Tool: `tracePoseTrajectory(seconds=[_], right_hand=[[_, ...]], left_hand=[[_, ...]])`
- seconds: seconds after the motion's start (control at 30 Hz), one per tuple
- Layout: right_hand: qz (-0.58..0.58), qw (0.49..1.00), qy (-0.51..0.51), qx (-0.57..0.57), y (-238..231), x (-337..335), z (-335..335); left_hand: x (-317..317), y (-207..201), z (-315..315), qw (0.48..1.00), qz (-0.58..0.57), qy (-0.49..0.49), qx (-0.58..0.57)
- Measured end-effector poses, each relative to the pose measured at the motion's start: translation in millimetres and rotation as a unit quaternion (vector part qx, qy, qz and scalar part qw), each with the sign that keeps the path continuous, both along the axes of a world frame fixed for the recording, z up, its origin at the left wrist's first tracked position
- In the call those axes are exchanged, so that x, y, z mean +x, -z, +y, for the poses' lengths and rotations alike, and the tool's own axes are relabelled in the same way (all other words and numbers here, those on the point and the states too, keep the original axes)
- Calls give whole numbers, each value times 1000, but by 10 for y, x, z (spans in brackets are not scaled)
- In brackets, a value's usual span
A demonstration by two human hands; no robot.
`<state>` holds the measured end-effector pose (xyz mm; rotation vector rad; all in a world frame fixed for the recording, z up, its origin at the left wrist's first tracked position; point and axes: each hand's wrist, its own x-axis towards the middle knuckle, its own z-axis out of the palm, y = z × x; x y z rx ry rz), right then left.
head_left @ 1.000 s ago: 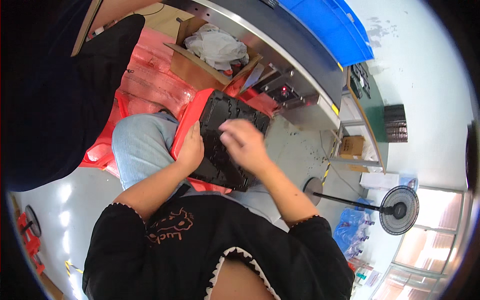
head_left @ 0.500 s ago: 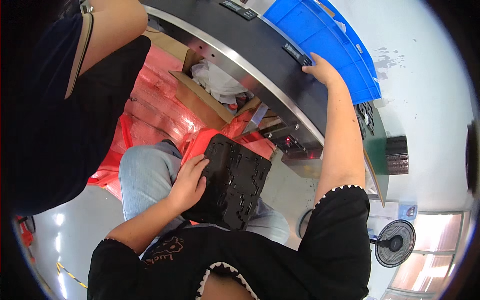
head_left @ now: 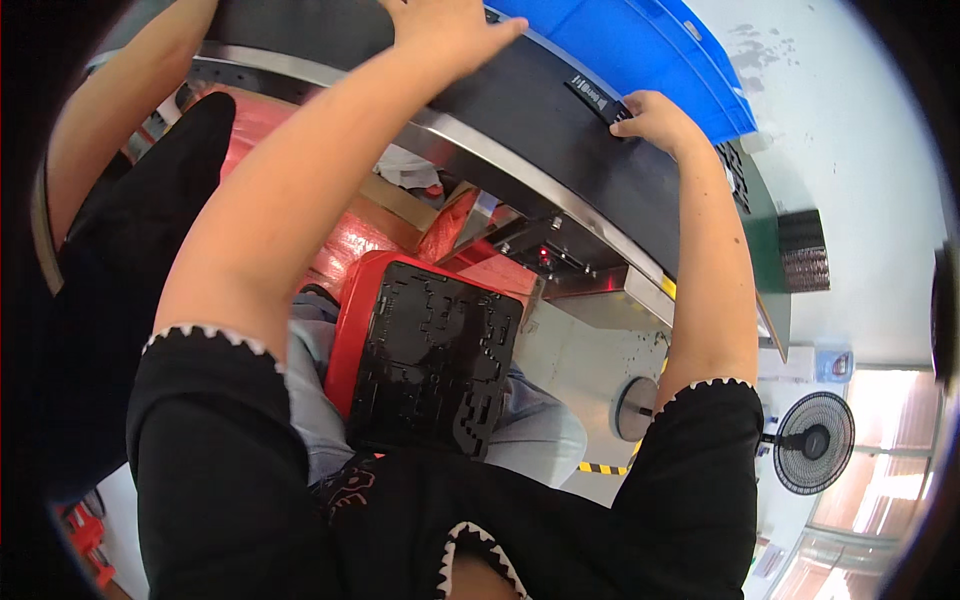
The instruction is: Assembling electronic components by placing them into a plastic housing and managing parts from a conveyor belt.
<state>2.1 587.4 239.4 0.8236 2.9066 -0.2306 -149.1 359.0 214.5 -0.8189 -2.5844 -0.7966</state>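
My right hand [head_left: 658,122] pinches the near right end of a flat black plastic piece [head_left: 588,93] with white print, which lies on the dark conveyor belt [head_left: 530,110]. My left hand [head_left: 445,32] reaches over the belt at the top, thumb and fingers spread. By its thumb, the edge of another dark piece [head_left: 492,15] peeks out, mostly hidden. On my lap rests a black tray [head_left: 430,345] with many moulded slots, set on a red bin or box [head_left: 350,330]. Neither hand touches the tray.
A blue plastic crate [head_left: 640,60] stands along the belt's far side. The belt's metal rail [head_left: 470,150] runs between me and it. Another person's arm [head_left: 130,110] is at the upper left. A black fan [head_left: 813,442] stands at the right.
My left hand has left the tray and reached up over the belt. My right hand, beside the printed piece before, now closes on its end. The other person's arm has shifted left.
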Motion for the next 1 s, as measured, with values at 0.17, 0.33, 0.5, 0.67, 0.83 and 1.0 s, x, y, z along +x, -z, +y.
tracePoseTrajectory(seconds=[0.17,0.33,0.5,0.67,0.83,1.0], right_hand=[[-61,997,13,34,-126,120,-12],[3,998,-17,66,47,493,320],[-7,998,-21,-63,197,649,1037],[-30,998,44,-28,33,977,722],[103,989,79,69,195,1336,704],[330,936,69,-97,53,1648,-935]], left_hand=[[-123,-31,339,982,-109,-59,-145],[10,-48,461,985,-92,29,-144],[416,-132,9,991,-9,121,-61],[1058,291,-1022,882,109,440,130],[1487,1026,-1737,877,-33,476,-52],[1339,1820,-1986,848,-96,497,-158]])
